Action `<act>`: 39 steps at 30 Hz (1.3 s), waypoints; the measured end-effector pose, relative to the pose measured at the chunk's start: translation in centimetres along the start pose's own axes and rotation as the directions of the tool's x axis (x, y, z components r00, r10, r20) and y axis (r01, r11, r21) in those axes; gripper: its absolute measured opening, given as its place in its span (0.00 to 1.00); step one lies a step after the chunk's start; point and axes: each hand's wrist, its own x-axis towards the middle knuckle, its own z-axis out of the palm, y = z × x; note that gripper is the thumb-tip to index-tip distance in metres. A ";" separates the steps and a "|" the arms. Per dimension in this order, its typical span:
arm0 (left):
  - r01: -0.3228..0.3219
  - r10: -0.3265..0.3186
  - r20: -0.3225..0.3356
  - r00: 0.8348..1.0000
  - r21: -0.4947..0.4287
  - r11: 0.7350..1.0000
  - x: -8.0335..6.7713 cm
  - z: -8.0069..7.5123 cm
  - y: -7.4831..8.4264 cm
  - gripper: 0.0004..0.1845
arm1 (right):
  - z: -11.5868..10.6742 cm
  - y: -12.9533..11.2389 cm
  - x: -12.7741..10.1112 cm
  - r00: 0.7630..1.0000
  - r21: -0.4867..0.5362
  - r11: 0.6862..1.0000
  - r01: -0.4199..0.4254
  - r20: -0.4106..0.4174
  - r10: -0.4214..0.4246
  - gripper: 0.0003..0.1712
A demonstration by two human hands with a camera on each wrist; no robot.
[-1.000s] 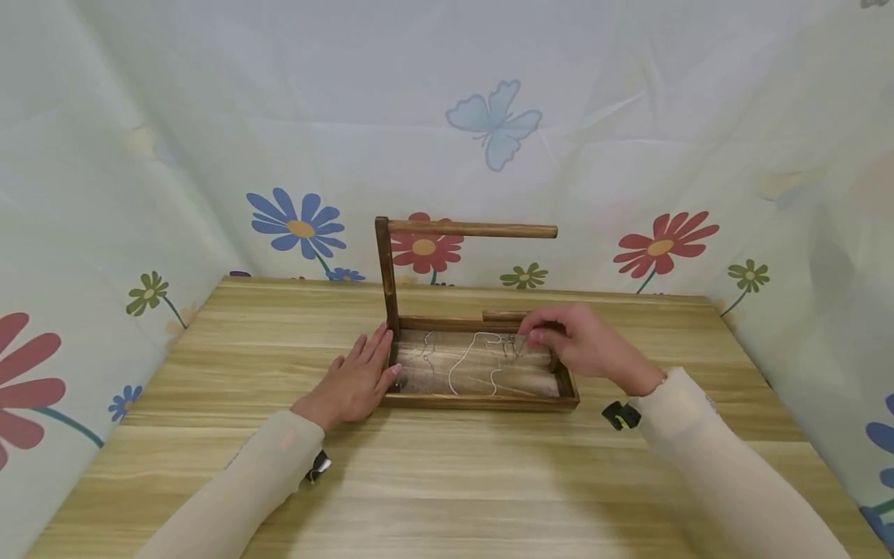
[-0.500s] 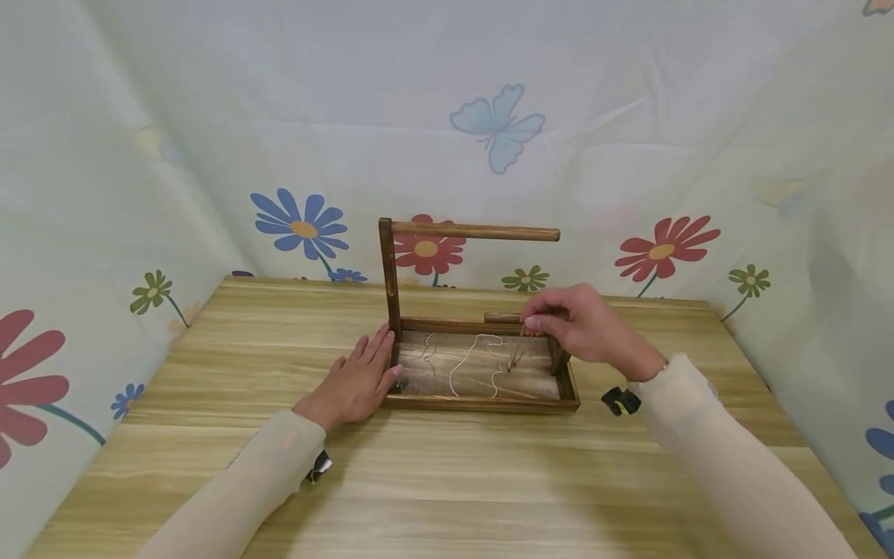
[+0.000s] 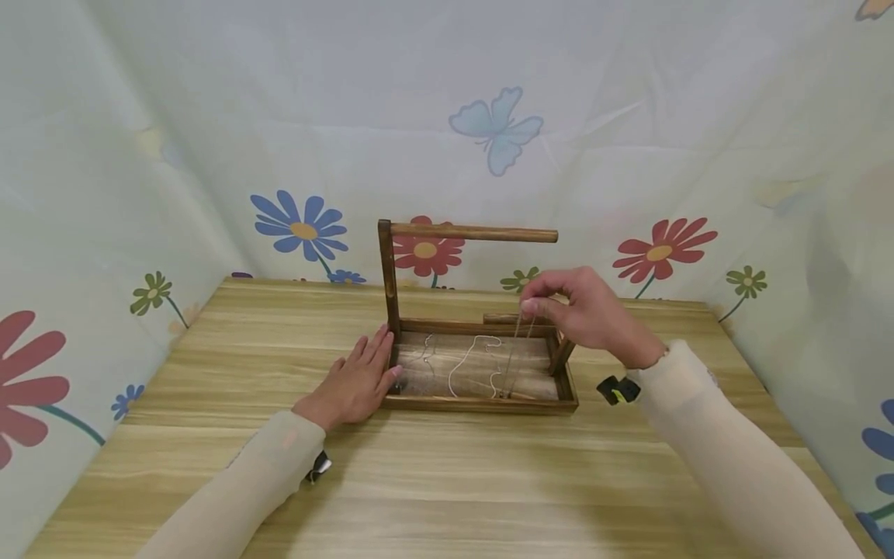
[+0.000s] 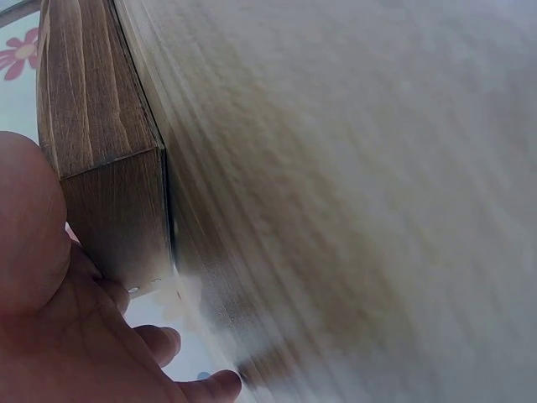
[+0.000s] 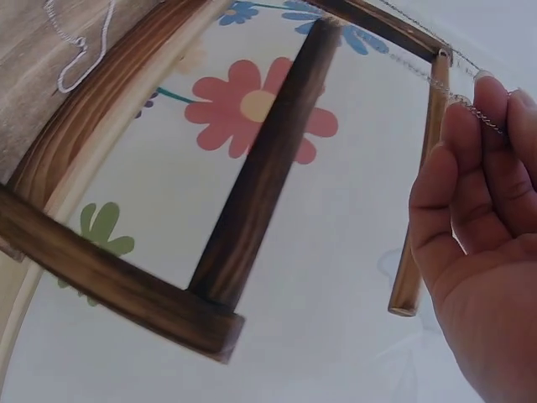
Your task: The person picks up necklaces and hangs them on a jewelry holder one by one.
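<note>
Pinched in a person's right hand [image 3: 583,310], a thin chain [image 5: 428,79] hangs over the right half of a wooden tray [image 3: 482,402], its lower end by the near edge. The left hand [image 3: 356,380] lies flat, fingers straight, at the tray's left end. Work looks early: a white chain [image 3: 462,361] and a finer chain [image 3: 427,359] lie unlifted, the upper bar [image 3: 475,232] bare. No lettering is legible.

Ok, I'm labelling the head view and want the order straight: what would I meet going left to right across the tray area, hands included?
Left hand → thin chain near the tray's left end → pale silver chain → dangling metal chain → right hand.
</note>
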 end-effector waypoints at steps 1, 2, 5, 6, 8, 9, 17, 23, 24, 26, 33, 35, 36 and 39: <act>0.001 -0.001 0.000 1.000 0.000 1.000 0.0 0.0 0.0 0.37 | 0.0 -0.1 0.1 1.000 0.009 1.000 -0.002 -0.001 0.002 0.06; 0.001 -0.001 0.000 1.000 0.000 1.000 0.0 0.0 0.0 0.37 | -0.1 -0.2 0.1 1.000 0.016 1.000 -0.006 -0.001 0.006 0.06; 0.002 -0.002 -0.001 1.000 -0.006 1.000 0.0 0.1 0.0 0.37 | -0.2 -0.6 0.3 1.000 0.033 0.999 -0.020 0.005 0.020 0.06; 0.003 -0.003 -0.002 1.000 -0.007 1.000 0.0 0.1 0.0 0.37 | -0.2 -0.7 0.4 1.000 0.033 0.999 -0.026 0.008 0.025 0.06; 0.003 -0.003 -0.004 1.000 -0.007 1.000 0.0 0.1 0.0 0.37 | -0.3 -1.0 0.6 0.999 0.029 0.999 -0.041 0.013 0.041 0.05; 0.004 -0.004 -0.006 1.000 -0.007 1.000 0.0 0.1 0.0 0.37 | -0.3 -1.1 0.7 0.999 0.027 0.998 -0.049 0.016 0.049 0.05; 0.003 -0.003 0.001 1.000 0.008 1.000 0.0 0.5 -0.2 0.38 | -0.3 -1.6 1.2 0.996 0.053 0.995 -0.088 0.020 0.087 0.05; 0.002 -0.002 0.003 1.000 0.007 1.000 -0.1 0.6 -0.2 0.38 | -0.1 -1.9 1.6 0.998 0.076 0.995 -0.070 0.004 0.070 0.04; 0.002 -0.002 0.004 1.000 0.007 1.000 -0.1 0.6 -0.2 0.38 | -0.1 -2.1 1.7 0.998 0.084 0.994 -0.065 0.003 0.065 0.04; 0.002 -0.002 0.006 1.000 0.003 1.000 -0.1 0.5 -0.1 0.37 | -0.1 -2.3 1.8 0.998 0.099 0.993 -0.061 0.005 0.061 0.05; 0.003 -0.003 0.005 1.000 -0.003 1.000 -0.1 0.3 -0.1 0.37 | 0.2 -2.9 2.5 0.997 0.142 0.987 -0.074 0.015 0.072 0.05; 0.001 -0.001 0.001 1.000 -0.002 1.000 -0.1 0.3 -0.1 0.37 | 0.2 -3.0 2.7 0.997 0.150 0.985 -0.082 0.018 0.081 0.05; 0.000 0.000 -0.001 1.000 -0.002 1.000 0.0 0.3 -0.1 0.37 | 0.3 -3.0 2.8 0.996 0.158 0.984 -0.087 0.018 0.085 0.06; -0.002 0.002 -0.005 1.000 -0.002 1.000 0.0 0.2 -0.2 0.37 | 0.4 -3.3 3.1 0.996 0.168 0.981 -0.094 0.016 0.093 0.06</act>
